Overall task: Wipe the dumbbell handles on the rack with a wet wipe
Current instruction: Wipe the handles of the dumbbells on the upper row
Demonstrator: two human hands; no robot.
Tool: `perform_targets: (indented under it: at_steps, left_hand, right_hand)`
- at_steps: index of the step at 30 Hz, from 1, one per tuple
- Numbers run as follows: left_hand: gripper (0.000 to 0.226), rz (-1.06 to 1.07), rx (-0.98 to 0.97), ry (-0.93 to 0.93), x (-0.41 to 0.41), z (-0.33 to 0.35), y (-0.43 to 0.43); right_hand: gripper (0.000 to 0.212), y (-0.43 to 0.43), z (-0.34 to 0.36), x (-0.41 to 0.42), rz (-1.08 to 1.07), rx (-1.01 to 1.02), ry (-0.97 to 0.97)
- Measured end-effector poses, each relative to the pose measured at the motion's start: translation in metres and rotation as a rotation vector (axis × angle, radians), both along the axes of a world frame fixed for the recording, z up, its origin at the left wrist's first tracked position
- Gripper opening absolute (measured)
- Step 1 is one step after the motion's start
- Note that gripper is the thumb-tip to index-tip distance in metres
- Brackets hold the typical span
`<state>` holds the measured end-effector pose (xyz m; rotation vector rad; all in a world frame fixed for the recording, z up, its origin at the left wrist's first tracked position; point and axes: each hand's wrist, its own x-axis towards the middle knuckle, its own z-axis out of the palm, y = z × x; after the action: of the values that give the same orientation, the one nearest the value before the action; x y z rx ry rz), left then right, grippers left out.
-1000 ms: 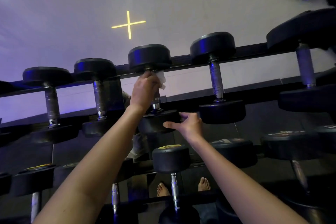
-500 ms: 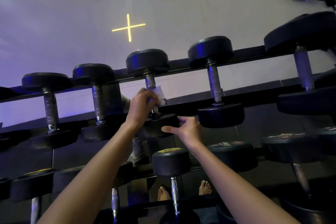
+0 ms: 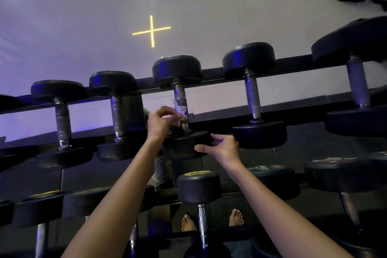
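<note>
Several black dumbbells with metal handles lie across the top tier of a dark rack [image 3: 293, 65]. My left hand [image 3: 160, 122] pinches a white wet wipe [image 3: 179, 110] against the lower part of the middle dumbbell's handle [image 3: 180, 95]. My right hand [image 3: 223, 147] rests on the near head [image 3: 186, 145] of that same dumbbell, fingers spread, thumb pointing left. The handle's bottom end is partly hidden by the wipe and my fingers.
Neighbouring handles stand to the left [image 3: 116, 115] and right [image 3: 252, 98]. A lower tier holds more dumbbells, one with a yellow label [image 3: 198, 186] right under my hands. My bare feet [image 3: 235, 217] show on the dark floor below. A yellow cross [image 3: 151, 30] glows on the wall.
My left hand has slid the wipe down the middle handle from just under the far head to near the near head, leaving the upper handle bare. My right hand stays on the near head.
</note>
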<state>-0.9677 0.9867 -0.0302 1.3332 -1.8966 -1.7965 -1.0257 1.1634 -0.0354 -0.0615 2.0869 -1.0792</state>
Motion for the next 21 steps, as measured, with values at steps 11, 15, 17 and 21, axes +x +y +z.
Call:
perform_targets:
  at_steps: [11, 15, 17, 21]
  left_hand:
    - [0.025, 0.019, 0.103, -0.06, -0.011, -0.008, 0.001]
    - [0.018, 0.177, 0.297, 0.138, -0.042, -0.002, -0.015]
    - [0.021, 0.164, 0.289, 0.146, -0.043, -0.005, -0.01]
    - [0.021, 0.041, 0.341, -0.088, -0.018, -0.007, -0.004]
  right_hand:
    - [0.076, 0.005, -0.001, -0.004, -0.04, -0.071, -0.06]
    - [0.076, 0.005, -0.002, -0.003, -0.052, -0.056, -0.06]
    - [0.077, 0.006, -0.002, -0.002, -0.053, -0.059, -0.058]
    - [0.078, 0.006, -0.002, -0.003, -0.058, -0.071, -0.065]
